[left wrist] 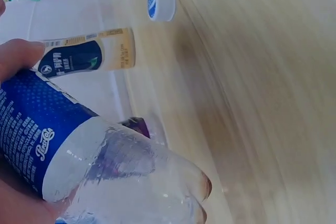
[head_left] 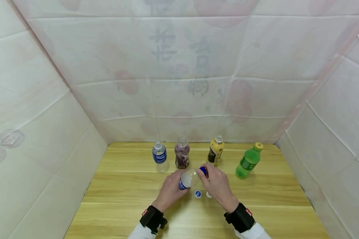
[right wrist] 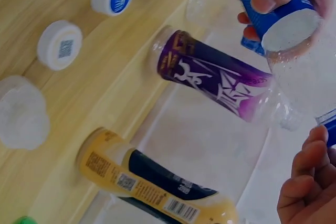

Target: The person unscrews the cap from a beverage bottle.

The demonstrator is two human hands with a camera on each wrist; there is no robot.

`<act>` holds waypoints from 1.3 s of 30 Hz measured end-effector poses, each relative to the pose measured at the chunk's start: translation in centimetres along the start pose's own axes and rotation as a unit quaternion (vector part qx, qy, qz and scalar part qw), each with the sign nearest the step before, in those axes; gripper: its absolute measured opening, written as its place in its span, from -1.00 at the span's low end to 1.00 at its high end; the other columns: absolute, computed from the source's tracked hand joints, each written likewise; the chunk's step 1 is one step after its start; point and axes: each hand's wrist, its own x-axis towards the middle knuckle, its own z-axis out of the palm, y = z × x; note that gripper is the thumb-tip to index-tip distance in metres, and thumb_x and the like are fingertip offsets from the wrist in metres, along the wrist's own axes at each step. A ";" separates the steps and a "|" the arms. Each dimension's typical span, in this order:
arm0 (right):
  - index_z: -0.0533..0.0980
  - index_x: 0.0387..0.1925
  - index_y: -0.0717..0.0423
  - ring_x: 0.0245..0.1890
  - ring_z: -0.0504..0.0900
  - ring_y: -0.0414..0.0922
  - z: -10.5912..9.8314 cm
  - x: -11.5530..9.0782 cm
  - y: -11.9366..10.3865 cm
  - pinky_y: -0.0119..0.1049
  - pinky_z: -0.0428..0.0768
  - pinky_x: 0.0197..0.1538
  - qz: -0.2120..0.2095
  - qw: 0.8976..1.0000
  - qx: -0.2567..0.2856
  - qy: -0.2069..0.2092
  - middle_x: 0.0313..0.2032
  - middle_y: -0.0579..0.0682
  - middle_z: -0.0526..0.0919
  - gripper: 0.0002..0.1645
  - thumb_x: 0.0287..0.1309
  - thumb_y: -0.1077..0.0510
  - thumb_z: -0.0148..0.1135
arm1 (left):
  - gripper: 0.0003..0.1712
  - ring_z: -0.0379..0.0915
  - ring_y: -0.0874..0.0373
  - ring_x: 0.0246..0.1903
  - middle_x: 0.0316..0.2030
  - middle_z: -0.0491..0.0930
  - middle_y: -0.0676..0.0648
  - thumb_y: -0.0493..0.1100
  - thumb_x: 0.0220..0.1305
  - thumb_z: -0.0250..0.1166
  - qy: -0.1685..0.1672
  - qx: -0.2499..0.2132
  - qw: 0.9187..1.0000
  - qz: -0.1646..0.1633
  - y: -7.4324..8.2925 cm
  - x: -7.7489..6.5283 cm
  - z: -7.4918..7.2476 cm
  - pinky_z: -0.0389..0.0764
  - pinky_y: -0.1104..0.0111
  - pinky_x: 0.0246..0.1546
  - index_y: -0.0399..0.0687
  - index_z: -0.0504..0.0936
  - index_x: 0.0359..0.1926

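My left hand (head_left: 171, 190) grips a clear plastic Pepsi bottle (left wrist: 31, 129) round its blue label. The bottle is tilted, its neck leaning toward my right hand (head_left: 217, 184). That hand pinches the blue cap (head_left: 203, 170) at the bottle's mouth with thumb and fingers. On the table just in front lie a white cap with a blue top (head_left: 198, 194) and a plain white cap (right wrist: 59, 45), the latter partly behind my right hand in the head view. A larger translucent white cap (right wrist: 23, 111) shows beside them in the right wrist view.
Along the back of the wooden table (head_left: 122, 199) stand a blue-labelled clear bottle (head_left: 160, 157), a purple-labelled bottle (head_left: 181, 154) and a yellow bottle (head_left: 216, 151), all uncapped. A green bottle (head_left: 247, 163) with a yellow cap stands right. Pale sheets (head_left: 179, 99) surround the table.
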 end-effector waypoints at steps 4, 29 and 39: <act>0.55 -0.18 0.17 -0.52 0.40 -0.31 -0.2 0.3 -0.3 -0.49 0.38 -0.53 -0.015 1.000 0.022 -0.002 -0.44 -0.14 0.52 -0.77 0.40 0.07 0.33 | -0.20 0.63 -0.07 0.01 0.07 0.66 -0.20 -0.18 0.03 0.65 -0.005 -0.007 1.000 0.009 0.3 0.0 -0.1 0.67 0.03 0.05 -0.21 0.49 0.28; 0.54 -0.10 0.15 -0.34 0.44 -0.27 -1.5 0.9 -0.1 -0.43 0.50 -0.36 -0.109 0.991 0.063 -0.043 -0.32 -0.14 0.51 -0.68 0.56 -0.03 0.10 | -0.16 0.57 -0.09 0.11 0.18 0.59 -0.21 -0.22 0.11 0.59 -0.092 -0.126 0.988 -0.009 0.1 0.1 -1.1 0.62 0.01 0.11 -0.17 0.39 0.37; 0.55 -0.05 0.18 -0.29 0.47 -0.22 -1.6 1.1 0.3 -0.36 0.52 -0.31 -0.137 0.987 0.062 -0.052 -0.25 -0.09 0.57 -0.66 0.56 -0.03 0.10 | -0.22 0.58 -0.12 0.09 0.15 0.60 -0.24 -0.26 0.10 0.58 -0.119 -0.156 0.980 -0.012 -0.1 0.2 -1.4 0.63 0.04 0.07 -0.13 0.43 0.32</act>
